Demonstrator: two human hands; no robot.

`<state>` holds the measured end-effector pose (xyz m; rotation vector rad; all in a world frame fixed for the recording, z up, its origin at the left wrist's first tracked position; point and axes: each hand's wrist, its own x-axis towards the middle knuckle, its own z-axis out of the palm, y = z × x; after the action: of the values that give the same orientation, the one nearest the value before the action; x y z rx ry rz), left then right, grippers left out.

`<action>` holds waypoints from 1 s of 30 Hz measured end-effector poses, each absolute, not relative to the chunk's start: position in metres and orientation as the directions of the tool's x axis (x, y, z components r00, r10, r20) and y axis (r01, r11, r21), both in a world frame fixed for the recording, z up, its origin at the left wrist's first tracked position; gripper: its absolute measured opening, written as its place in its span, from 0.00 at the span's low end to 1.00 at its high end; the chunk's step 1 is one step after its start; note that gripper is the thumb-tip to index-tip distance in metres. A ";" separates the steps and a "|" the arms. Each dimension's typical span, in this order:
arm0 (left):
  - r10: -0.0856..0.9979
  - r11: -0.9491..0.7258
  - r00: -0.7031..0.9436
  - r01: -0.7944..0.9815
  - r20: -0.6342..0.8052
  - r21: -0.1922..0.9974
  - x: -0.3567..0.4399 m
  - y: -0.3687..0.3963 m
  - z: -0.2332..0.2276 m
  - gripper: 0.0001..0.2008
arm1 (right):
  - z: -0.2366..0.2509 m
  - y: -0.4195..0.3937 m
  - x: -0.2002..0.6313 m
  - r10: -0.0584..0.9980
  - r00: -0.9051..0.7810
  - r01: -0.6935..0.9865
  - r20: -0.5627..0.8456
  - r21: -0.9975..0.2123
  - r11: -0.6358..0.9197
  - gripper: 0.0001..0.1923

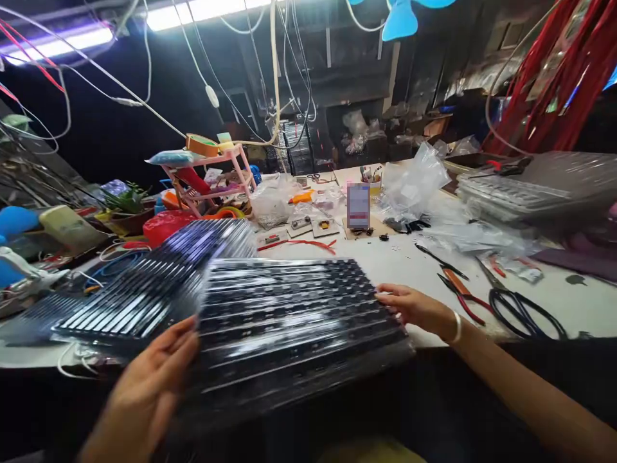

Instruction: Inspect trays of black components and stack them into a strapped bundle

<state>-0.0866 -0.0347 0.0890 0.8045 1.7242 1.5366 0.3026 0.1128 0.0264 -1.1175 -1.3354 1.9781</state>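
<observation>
A flat black ribbed panel in shiny clear plastic [294, 321] is held up over the table's front edge, tilted toward me. My left hand [154, 379] grips its left edge, the thumb along the side. On the opposite edge, the fingers of my right hand [414, 308] are pinched around the far right side; a white band circles that wrist. Motion blurs the panel's surface and its near edge. More black ribbed panels [144, 289] lie stacked on the table just beyond my left hand.
Right of the panel lie large black-handled scissors [525, 312] and red-handled pliers [465, 296]. A phone [358, 206] stands upright mid-table. Clear plastic bags [417, 180] and stacked clear trays [520, 193] fill the back right. A pink rack [207, 173] stands back left; cables hang overhead.
</observation>
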 end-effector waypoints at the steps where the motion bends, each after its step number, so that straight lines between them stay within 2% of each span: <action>1: 0.849 0.137 -0.509 -0.054 -0.146 0.989 -0.073 -0.021 0.079 0.28 | 0.021 0.108 0.316 0.804 -0.460 0.051 -0.377 -0.915 -0.400 0.19; 3: 0.901 0.247 -0.345 -0.096 -0.265 0.964 -0.053 0.008 0.057 0.25 | 0.015 0.102 0.333 0.861 -0.346 0.052 -0.374 -0.924 -0.380 0.20; 4: 0.917 0.286 -0.278 -0.045 -0.287 0.957 -0.048 0.023 0.046 0.23 | 0.014 0.101 0.337 0.885 -0.310 0.064 -0.347 -0.937 -0.345 0.20; 6: 0.945 0.293 -0.205 0.179 -0.256 0.939 -0.046 0.050 0.028 0.23 | 0.013 0.104 0.336 0.934 -0.246 0.195 -0.258 -0.957 -0.213 0.22; 7: 0.955 0.274 -0.191 0.286 -0.226 0.918 -0.048 0.061 0.021 0.23 | 0.012 0.106 0.333 0.954 -0.217 0.336 -0.209 -0.933 -0.128 0.22; 8: 0.962 0.256 -0.185 0.361 -0.200 0.897 -0.051 0.070 0.016 0.22 | 0.012 0.109 0.330 0.968 -0.186 0.514 -0.166 -0.856 -0.048 0.23; 10: 0.972 0.221 -0.177 0.485 -0.152 0.846 -0.055 0.080 0.010 0.20 | 0.008 0.113 0.323 0.984 -0.133 0.839 -0.119 -0.542 0.048 0.23; 12: 0.985 0.171 -0.145 0.671 -0.099 0.721 -0.057 0.080 0.007 0.17 | 0.001 0.111 0.321 0.990 -0.103 0.970 -0.101 -0.231 0.077 0.25; 13: 0.990 0.137 -0.125 0.773 -0.062 0.619 -0.057 0.077 0.005 0.18 | -0.003 0.108 0.323 0.991 -0.110 0.982 -0.072 -0.159 0.098 0.26; 14: 0.994 0.107 -0.110 0.852 -0.025 0.513 -0.056 0.073 0.003 0.20 | -0.007 0.104 0.326 0.990 -0.138 0.980 -0.021 -0.150 0.134 0.28; 15: 0.994 0.090 -0.106 0.897 0.014 0.432 -0.055 0.069 0.000 0.21 | -0.012 0.099 0.329 0.982 -0.179 0.964 0.057 -0.189 0.186 0.29; 16: 0.991 0.087 -0.119 0.912 0.056 0.400 -0.053 0.064 -0.004 0.22 | -0.016 0.094 0.333 0.963 -0.222 0.936 0.154 -0.242 0.254 0.29; 19: 0.967 0.101 -0.196 0.883 0.163 0.459 -0.049 0.057 -0.017 0.21 | -0.027 0.080 0.338 0.886 -0.290 0.851 0.362 -0.325 0.412 0.29; 22: 0.946 0.090 -0.257 0.791 0.196 0.605 -0.049 0.063 -0.026 0.19 | -0.033 0.074 0.326 0.890 -0.243 0.869 0.385 -0.322 0.376 0.27; 24: 0.934 0.075 -0.299 0.698 0.195 0.712 -0.047 0.069 -0.028 0.19 | -0.034 0.076 0.313 0.900 -0.194 0.862 0.390 -0.369 0.346 0.26; 28: 0.893 0.045 -0.416 0.458 0.170 0.888 -0.039 0.069 -0.018 0.19 | -0.021 0.081 0.295 0.911 -0.084 0.748 0.404 -0.578 0.326 0.23; 30: 0.882 -0.012 -0.450 0.273 0.138 0.962 -0.033 0.064 -0.003 0.18 | -0.008 0.079 0.295 0.916 -0.025 0.653 0.400 -0.687 0.318 0.21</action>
<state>-0.0325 0.0638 -0.0026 1.2001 1.7388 1.4880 0.2947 0.0786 -0.0079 -1.4123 -1.7545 0.3984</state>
